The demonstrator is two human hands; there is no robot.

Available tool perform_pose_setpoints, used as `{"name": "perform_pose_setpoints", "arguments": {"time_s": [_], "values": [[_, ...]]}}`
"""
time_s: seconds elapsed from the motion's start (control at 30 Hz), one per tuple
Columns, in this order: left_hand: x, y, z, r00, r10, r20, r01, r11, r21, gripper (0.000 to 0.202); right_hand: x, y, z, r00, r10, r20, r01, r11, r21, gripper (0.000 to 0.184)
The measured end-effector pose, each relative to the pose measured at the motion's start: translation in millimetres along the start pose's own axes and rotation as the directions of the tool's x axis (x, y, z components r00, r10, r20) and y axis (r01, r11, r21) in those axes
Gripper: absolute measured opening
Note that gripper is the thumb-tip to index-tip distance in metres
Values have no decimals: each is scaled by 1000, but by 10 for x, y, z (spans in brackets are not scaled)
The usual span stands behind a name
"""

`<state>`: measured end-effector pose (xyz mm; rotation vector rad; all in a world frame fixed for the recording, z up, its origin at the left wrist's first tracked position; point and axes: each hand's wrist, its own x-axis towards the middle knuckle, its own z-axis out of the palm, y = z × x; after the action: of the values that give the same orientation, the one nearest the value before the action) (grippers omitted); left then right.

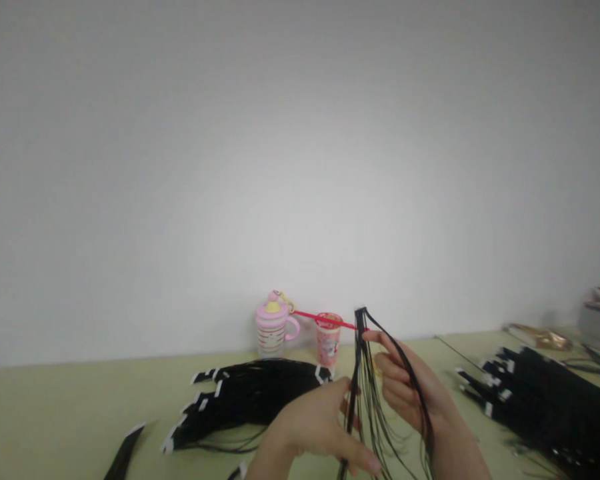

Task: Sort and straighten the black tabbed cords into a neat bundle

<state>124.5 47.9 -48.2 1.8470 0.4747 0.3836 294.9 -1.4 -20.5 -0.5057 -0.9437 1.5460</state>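
Strand bundle point(363, 373): held upright at lower centre of the frame, bound tip uppermost. Fans downward in thin black strands and runs off the bottom edge. Pinched near the tip by right hand point(405, 390), fingers curled, with some strands looping over their backs. Touched lower down by left hand point(314, 427), fingers laid across the strands; cannot tell whether clamped or only resting. Hands close together, parted by little more than the strands.

On table point(55, 413), left of centre: left pile point(253, 397) of similar black bundles tipped with white tags point(218, 389), just beyond the left hand. Along the right edge of the frame: right pile point(545, 400), near the right wrist. Bare tabletop at lower left, plus narrow strips between hands and piles. Far table edge against plain wall point(300, 167), crossing the whole frame.

At that edge, behind the bundle's tip: pink mug point(273, 331) and red cup point(328, 340), just beside each other. Print on the red cup too blurred to read; tags show as plain white.
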Motion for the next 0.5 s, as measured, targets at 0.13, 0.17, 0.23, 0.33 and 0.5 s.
{"name": "perform_pose_setpoints", "arguments": {"time_s": [0.13, 0.17, 0.23, 0.33, 0.5], "values": [[136, -113, -21, 972, -232, 32, 231, 972, 39, 78, -53, -131, -157, 999, -41, -31, 41, 999, -6, 33], [123, -134, -56, 970, -242, -4, 242, 966, 90, 63, -70, -158, -187, 997, -61, -55, 60, 998, -13, 32], [49, -146, -146, 973, -217, -74, 227, 958, 175, 36, -97, -197, -224, 989, -98, -112, 94, 995, -41, 33], [-111, -38, -236, 975, -204, -83, 214, 966, 143, 42, -95, -200, -220, 971, -138, -196, 115, 985, -125, 39], [-198, 261, 49, 989, -112, -98, 89, 972, -216, 39, 10, -59, -126, 952, -128, -277, 40, 953, -301, 48]]}}
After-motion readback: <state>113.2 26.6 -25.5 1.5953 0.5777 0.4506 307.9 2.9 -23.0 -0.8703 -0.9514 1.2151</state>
